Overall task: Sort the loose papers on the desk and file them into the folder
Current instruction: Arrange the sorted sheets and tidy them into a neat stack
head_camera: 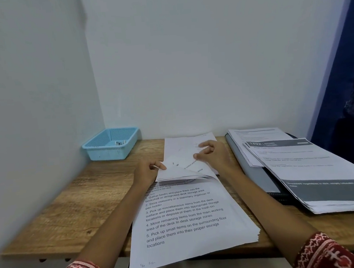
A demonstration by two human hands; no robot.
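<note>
Both hands on the papers [186, 160]: left hand [147, 171] pinches the folded edge, right hand [214, 154] pinches the top sheets.

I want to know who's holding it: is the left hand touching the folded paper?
Touching. The head view shows the left hand pinching the left edge of the folded paper, thumb on top, with no gap between them.

Desk corner, plain walls

A wooden desk [76, 203] sits in a pale wall [187, 59] corner; blue curtain [345, 101] at 3 o'clock, blue basket [111, 144] at 10 o'clock.
</note>
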